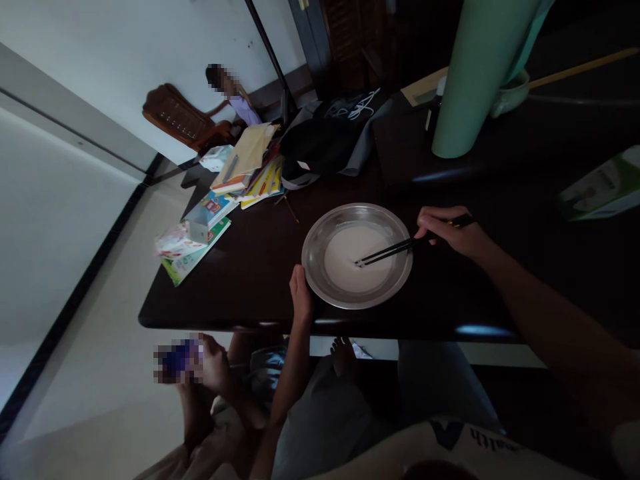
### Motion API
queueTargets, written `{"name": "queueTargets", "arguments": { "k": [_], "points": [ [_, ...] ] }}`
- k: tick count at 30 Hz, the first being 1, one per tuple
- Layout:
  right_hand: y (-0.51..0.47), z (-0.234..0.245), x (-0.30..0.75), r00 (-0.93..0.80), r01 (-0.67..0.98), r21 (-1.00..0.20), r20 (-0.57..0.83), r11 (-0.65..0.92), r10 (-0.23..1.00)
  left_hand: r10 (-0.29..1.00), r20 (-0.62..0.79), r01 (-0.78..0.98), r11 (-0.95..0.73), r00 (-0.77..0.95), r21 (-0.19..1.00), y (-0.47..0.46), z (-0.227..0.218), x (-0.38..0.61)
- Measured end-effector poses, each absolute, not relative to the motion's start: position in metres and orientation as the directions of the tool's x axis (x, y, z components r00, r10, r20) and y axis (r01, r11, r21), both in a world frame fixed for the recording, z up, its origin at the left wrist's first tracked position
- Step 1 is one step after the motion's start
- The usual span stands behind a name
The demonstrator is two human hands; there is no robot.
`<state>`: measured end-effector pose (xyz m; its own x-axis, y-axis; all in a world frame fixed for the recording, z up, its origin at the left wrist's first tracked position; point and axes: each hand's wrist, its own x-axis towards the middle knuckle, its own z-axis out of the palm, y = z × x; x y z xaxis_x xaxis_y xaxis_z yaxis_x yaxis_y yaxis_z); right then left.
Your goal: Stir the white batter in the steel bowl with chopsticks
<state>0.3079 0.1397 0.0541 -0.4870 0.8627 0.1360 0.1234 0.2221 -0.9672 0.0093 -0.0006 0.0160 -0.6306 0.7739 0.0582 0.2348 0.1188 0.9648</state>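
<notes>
A shallow round metal bowl [311, 273] sits on the dark table near its front edge. Inside it lies a pale, whitish liquid [345, 243]. My right hand [445, 230], fingers closed, holds a pair of black chopsticks [387, 252] across the bowl's right rim. Their tips dip into the liquid near the middle. My left hand [301, 292] steadies the bowl at its left rim; part of its grip is hidden by the bowl's side.
On the table's left lie books [263, 183], a brown envelope [247, 153] and a black bag [325, 143]. A tall green bottle [465, 80] and a green-white carton [603, 183] stand right. Another person's hands [210, 367] hold a blurred object below left; someone sits beyond, near a wooden chair [175, 120].
</notes>
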Motion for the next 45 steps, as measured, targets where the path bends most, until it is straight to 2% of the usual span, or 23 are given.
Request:
{"name": "queueTargets", "arguments": {
  "k": [4, 7, 10, 13, 16, 19, 22, 25, 28, 31, 34, 37, 40, 45],
  "points": [
    [0.14, 0.0511, 0.3037, -0.578, 0.117, -0.958, 0.149, 0.261, 0.803, 0.778, 0.073, 0.249, 0.109, -0.623, 0.962, -0.0008, 0.0122, 0.0075],
    [0.1411, 0.0516, 0.3034, -0.502, 0.139, -0.944, 0.192, 0.298, 0.843, 0.771, 0.067, 0.234, 0.108, -0.633, 0.966, -0.001, 0.0082, 0.0054],
    [0.1412, 0.0527, 0.3063, -0.436, 0.118, -0.959, 0.183, 0.257, 0.881, 0.767, 0.054, 0.213, 0.109, -0.64, 0.971, -0.0012, 0.0064, 0.0044],
    [0.1401, 0.0525, 0.3061, -0.508, 0.087, -0.974, 0.135, 0.207, 0.851, 0.773, 0.063, 0.222, 0.103, -0.631, 0.97, -0.0013, 0.0078, 0.0048],
    [0.1397, 0.0521, 0.3033, -0.573, 0.11, -0.961, 0.147, 0.253, 0.806, 0.775, 0.076, 0.244, 0.103, -0.628, 0.964, -0.0009, 0.0101, 0.0059],
    [0.1403, 0.0523, 0.3037, -0.516, 0.142, -0.942, 0.193, 0.305, 0.835, 0.773, 0.077, 0.261, 0.117, -0.63, 0.958, -0.0003, 0.0105, 0.0065],
    [0.1401, 0.0522, 0.3064, -0.472, 0.138, -0.951, 0.183, 0.277, 0.862, 0.773, 0.074, 0.25, 0.112, -0.631, 0.962, 0.0001, 0.0093, 0.0063],
    [0.1389, 0.0517, 0.3052, -0.547, 0.124, -0.965, 0.129, 0.232, 0.827, 0.772, 0.07, 0.225, 0.096, -0.632, 0.969, 0.0001, 0.0092, 0.0062],
    [0.1386, 0.0519, 0.302, -0.589, 0.131, -0.956, 0.138, 0.263, 0.796, 0.771, 0.072, 0.231, 0.099, -0.633, 0.968, 0.0, 0.0112, 0.0072],
    [0.1399, 0.0535, 0.3033, -0.521, 0.163, -0.937, 0.183, 0.308, 0.834, 0.774, 0.079, 0.252, 0.106, -0.629, 0.962, -0.0002, 0.0125, 0.0079],
    [0.1404, 0.0552, 0.3067, -0.466, 0.147, -0.95, 0.178, 0.274, 0.867, 0.766, 0.075, 0.25, 0.115, -0.639, 0.962, -0.0002, 0.0108, 0.007],
    [0.1393, 0.0547, 0.3054, -0.533, 0.081, -0.976, 0.131, 0.204, 0.836, 0.74, 0.066, 0.247, 0.138, -0.669, 0.959, 0.0, 0.0083, 0.0056],
    [0.1394, 0.0527, 0.3016, -0.582, 0.097, -0.967, 0.136, 0.235, 0.802, 0.752, 0.068, 0.25, 0.131, -0.656, 0.959, 0.0002, 0.0075, 0.0051],
    [0.1411, 0.0543, 0.305, -0.462, 0.135, -0.951, 0.188, 0.278, 0.867, 0.748, 0.046, 0.236, 0.149, -0.662, 0.96, 0.0001, 0.0087, 0.0061]
  ]
}}
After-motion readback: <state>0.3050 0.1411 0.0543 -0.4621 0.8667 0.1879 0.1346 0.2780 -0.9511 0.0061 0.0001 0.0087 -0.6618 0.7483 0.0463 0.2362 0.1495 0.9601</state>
